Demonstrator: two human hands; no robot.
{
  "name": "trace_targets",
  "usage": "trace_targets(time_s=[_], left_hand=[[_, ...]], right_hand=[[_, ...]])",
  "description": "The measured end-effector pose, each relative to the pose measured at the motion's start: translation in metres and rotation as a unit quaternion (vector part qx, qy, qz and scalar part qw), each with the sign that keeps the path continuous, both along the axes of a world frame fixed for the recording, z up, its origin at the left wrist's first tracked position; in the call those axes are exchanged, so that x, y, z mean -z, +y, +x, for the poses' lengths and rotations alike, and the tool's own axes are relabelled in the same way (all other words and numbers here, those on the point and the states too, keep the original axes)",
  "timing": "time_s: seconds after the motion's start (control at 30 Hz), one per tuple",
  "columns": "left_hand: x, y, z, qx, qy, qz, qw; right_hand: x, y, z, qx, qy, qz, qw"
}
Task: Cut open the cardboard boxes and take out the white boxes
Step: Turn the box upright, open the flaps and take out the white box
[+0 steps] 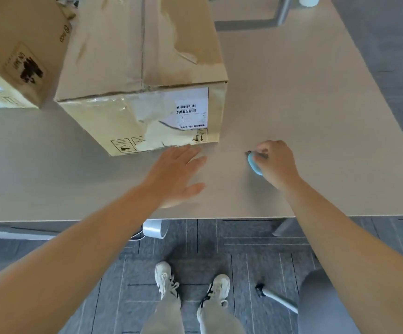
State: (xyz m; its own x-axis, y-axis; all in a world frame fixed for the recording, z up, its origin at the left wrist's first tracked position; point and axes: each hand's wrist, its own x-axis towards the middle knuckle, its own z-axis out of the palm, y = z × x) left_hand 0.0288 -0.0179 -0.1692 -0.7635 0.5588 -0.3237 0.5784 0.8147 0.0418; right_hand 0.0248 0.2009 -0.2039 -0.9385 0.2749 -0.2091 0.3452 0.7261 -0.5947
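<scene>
We count two cardboard boxes on the table: a smaller box at far left, and a large box at centre, its top seam closed. No white boxes show. Our left hand is flat and released, fingertips at the large box's base. Our right hand grasps one blue cutter on the table. We judge: steady the box, cut shallow along the seam.

At twelve o'clock I see a matt brown cardboard box, its paper skin torn rough, with glossy clear tape and a smooth white paper label. The bench looks smooth, matt beige. At three o'clock, a smooth blue plastic cutter.
</scene>
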Motion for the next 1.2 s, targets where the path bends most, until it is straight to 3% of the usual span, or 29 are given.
trace_targets(time_s=[0.1, 0.3, 0.4, 0.5, 0.6, 0.8, 0.97, 1.2], left_hand=[[-0.018, -0.002, -0.001, 0.003, 0.033, 0.045, 0.998], [-0.07, -0.01, -0.009, 0.049, 0.165, 0.165, 0.971], [-0.089, -0.024, -0.021, 0.036, 0.211, 0.189, 0.958], [-0.102, -0.045, -0.037, -0.032, 0.2, 0.164, 0.966], [-0.104, -0.07, -0.055, -0.103, 0.13, 0.103, 0.981], [-0.094, -0.099, -0.086, -0.162, 0.061, 0.067, 0.983], [-0.094, -0.104, -0.095, -0.185, 0.047, 0.14, 0.972], [-0.094, -0.114, -0.096, -0.218, 0.021, 0.308, 0.926]], right_hand=[[-0.02, 0.0, -0.008, -0.023, 0.025, 0.028, 0.999], [-0.096, -0.024, -0.025, -0.088, 0.137, -0.011, 0.987], [-0.125, -0.043, -0.033, -0.149, 0.14, -0.002, 0.979], [-0.138, -0.061, -0.04, -0.192, 0.129, 0.022, 0.973], [-0.138, -0.08, -0.048, -0.225, 0.106, 0.061, 0.967], [-0.137, -0.1, -0.065, -0.223, 0.104, 0.083, 0.966], [-0.141, -0.103, -0.069, -0.213, 0.094, 0.094, 0.968], [-0.147, -0.105, -0.067, -0.215, 0.089, 0.101, 0.967]])
